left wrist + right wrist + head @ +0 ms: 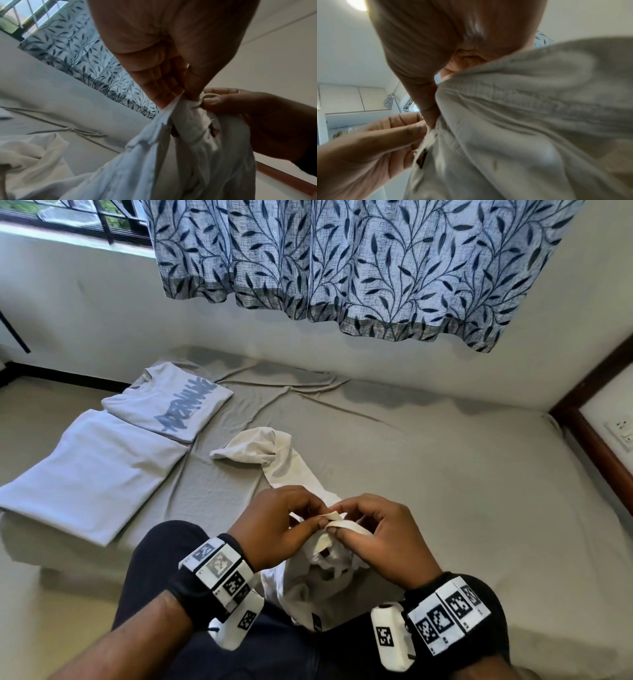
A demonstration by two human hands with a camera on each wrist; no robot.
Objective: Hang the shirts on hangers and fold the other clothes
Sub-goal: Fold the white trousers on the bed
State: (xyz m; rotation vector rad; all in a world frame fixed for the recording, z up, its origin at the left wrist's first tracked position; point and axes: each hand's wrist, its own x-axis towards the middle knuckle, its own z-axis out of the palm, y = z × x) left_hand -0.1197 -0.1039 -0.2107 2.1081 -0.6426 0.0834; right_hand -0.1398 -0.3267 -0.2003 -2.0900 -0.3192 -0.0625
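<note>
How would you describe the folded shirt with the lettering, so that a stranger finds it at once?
Look at the grey bed, far left side under the curtain. Two folded clothes lie there; the printed shirt is the farther one, and it alone bears blue-grey lettering.

This is a bedroom in a home. A bed [428, 460] with a wrinkled grey sheet fills most of the head view and sits pushed into the corner against plain pale walls [85, 313]. Above it hangs a short curtain [342, 261] printed with dark leaves on a light ground, and beside the curtain a window [68, 217] with dark bars shows greenery outside. Two folded T-shirts [137, 433] lie side by side on the sheet. At the right edge a dark wooden frame [589, 433] borders a wall with a white switch plate [620, 431]. The right wrist view catches a round ceiling light [358, 4] and pale cupboard doors [351, 97]
</note>
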